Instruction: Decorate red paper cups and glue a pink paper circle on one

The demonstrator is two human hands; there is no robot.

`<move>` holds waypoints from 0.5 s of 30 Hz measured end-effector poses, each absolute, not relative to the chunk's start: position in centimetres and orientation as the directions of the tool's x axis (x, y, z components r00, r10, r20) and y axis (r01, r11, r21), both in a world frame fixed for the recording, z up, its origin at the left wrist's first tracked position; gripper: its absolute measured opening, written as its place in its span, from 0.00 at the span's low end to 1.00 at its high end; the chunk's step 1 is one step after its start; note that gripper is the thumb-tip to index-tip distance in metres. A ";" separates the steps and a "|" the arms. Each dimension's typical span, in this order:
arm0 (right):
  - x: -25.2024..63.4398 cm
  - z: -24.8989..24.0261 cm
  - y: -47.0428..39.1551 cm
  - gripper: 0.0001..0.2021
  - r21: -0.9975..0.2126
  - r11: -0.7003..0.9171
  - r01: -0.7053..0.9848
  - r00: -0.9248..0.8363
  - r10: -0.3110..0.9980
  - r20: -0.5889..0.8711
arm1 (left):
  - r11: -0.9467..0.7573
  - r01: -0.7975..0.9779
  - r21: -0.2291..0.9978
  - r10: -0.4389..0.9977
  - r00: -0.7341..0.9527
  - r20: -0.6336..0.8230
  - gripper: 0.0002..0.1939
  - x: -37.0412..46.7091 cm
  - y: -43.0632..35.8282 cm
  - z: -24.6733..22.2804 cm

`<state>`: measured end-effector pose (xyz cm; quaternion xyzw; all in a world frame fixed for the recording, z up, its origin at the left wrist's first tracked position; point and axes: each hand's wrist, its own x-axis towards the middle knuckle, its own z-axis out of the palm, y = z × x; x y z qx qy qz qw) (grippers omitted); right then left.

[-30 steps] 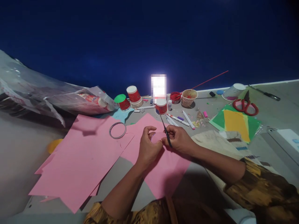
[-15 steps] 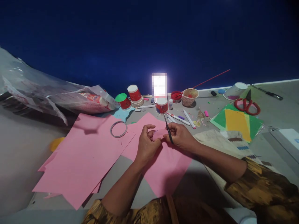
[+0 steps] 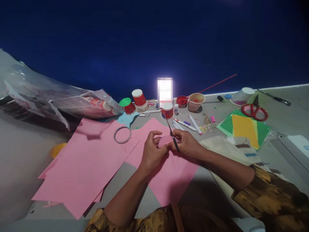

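Note:
My left hand (image 3: 154, 151) is closed, its thumb and fingers pinching a small round piece of pink paper (image 3: 164, 140) with a purple outline at its rim. My right hand (image 3: 184, 142) grips a slim, pointed, black-handled tool (image 3: 174, 140), its tip aimed away from me; whether it is scissors or a knife I cannot tell. The right thumb and fingers also touch the disc's right edge. Both hands are over a large pink sheet (image 3: 178, 180) on the table. My fingers partly hide the disc.
On the left lie more pink sheets (image 3: 79, 167) with a grey ring (image 3: 122, 134) on top. Paper cups (image 3: 140, 99), markers (image 3: 195, 124) and a wicker-patterned cup (image 3: 196, 102) stand or lie behind. To the right are red-handled scissors (image 3: 254, 111), coloured paper (image 3: 245, 129) and a cloth (image 3: 224, 146).
The pink disc has turned between my fingers, and more of its purple rim shows. The right hand has shifted slightly down and left with the tool.

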<state>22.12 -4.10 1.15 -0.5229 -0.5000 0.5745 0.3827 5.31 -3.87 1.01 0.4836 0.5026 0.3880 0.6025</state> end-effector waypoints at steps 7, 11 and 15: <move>22.9 0.3 -2.6 0.21 -0.972 -0.219 -0.081 0.010 0.975 -0.221 | 0.127 0.035 0.991 0.989 0.073 -0.129 0.16 5.1 -3.6 0.7; 22.8 -0.6 -2.3 0.22 -0.920 -0.329 -0.211 -0.081 0.944 -0.319 | 0.105 0.059 0.993 0.992 0.064 -0.109 0.15 5.3 -3.6 0.9; 22.7 -0.6 -2.5 0.24 -0.911 -0.328 -0.250 -0.038 0.943 -0.330 | 0.143 0.048 0.989 0.977 0.152 -0.149 0.29 5.0 -3.6 1.4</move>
